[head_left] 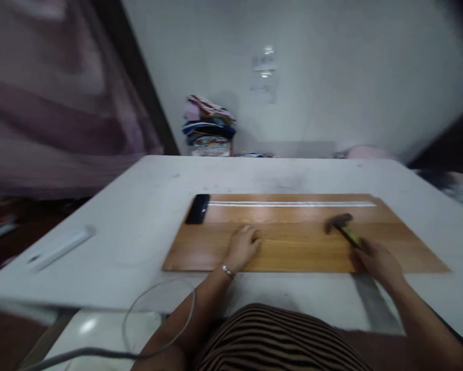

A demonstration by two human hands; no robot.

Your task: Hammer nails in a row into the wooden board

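Observation:
A wooden board point(293, 247) with a glossy brown surface lies flat on the white table. My left hand point(244, 246) rests on the board left of its middle, fingers curled in and close together. Anything between those fingertips is too small and blurred to make out. In my right hand point(380, 263) is a hammer point(347, 232), gripped by its yellow and black handle. The hammer's head points left and appears raised over the right part of the board, smeared by motion. Two thin white strips point(293, 204) run along the board's far side.
A black phone point(198, 209) lies at the board's far left corner. On the left of the white table point(138, 221) sits a long white object point(63, 248). A grey cable point(96, 352) loops near my left arm. Folded cloths point(210, 126) are stacked by the wall.

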